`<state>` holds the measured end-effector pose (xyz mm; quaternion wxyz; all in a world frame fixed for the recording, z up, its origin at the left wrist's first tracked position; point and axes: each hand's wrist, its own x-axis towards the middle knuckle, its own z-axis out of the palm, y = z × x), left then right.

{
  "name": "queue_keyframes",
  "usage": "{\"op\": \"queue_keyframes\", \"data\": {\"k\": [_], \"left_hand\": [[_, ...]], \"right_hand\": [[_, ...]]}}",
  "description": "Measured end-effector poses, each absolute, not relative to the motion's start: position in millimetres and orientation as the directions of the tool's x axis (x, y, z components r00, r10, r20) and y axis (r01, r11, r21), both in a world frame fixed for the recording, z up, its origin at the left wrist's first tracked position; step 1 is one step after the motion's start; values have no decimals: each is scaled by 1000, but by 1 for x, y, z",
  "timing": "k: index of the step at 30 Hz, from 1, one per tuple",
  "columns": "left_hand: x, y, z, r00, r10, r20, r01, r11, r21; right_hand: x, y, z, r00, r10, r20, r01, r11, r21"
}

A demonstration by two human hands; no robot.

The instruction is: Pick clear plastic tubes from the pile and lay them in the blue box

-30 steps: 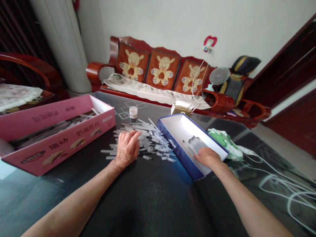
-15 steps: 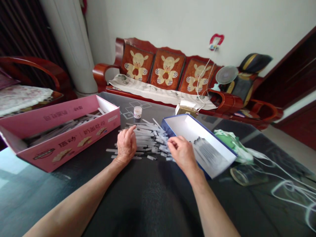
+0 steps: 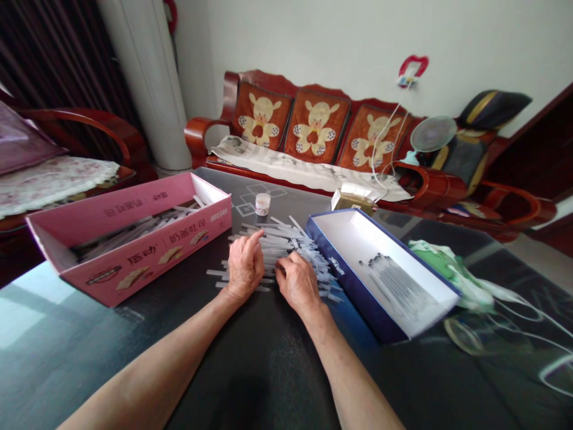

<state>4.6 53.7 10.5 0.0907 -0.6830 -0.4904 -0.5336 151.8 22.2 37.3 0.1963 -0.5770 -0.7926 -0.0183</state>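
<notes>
A pile of clear plastic tubes (image 3: 286,242) lies on the dark table (image 3: 268,358). My left hand (image 3: 245,266) rests on the pile's left part, its fingers loosely curled and the forefinger stretched forward. Close beside it, my right hand (image 3: 298,280) lies on the pile with fingers bent down over the tubes; what they pinch is hidden. To the right stands a blue box (image 3: 353,286) with a white inside, holding a row of dark-tipped tubes (image 3: 389,280). A pink carton (image 3: 147,251) at the left holds more tubes.
A small white jar (image 3: 262,203) and a tan box (image 3: 353,198) stand behind the pile. Green cloth (image 3: 441,263) and white cables (image 3: 514,316) lie at the right. A red wooden sofa (image 3: 313,137) is beyond the table, a chair at far left.
My right hand left the blue box and moved left onto the tube pile, beside my left hand. The view has shifted to the left.
</notes>
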Motion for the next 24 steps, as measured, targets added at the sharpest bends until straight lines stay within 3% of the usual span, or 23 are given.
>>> {"op": "queue_keyframes", "data": {"k": [9, 15, 20, 24], "left_hand": [[3, 55, 7, -12, 563, 827, 762, -530, 372], [4, 54, 7, -15, 578, 816, 756, -527, 388], [6, 49, 15, 11, 552, 834, 745, -560, 361], [8, 41, 21, 56, 564, 824, 683, -623, 380]], "right_hand": [[153, 25, 50, -353, 899, 260, 917, 387, -97], [145, 24, 49, -326, 921, 214, 933, 350, -85], [152, 19, 53, -307, 908, 285, 916, 363, -170], [177, 13, 58, -144, 899, 415, 884, 305, -354]]}}
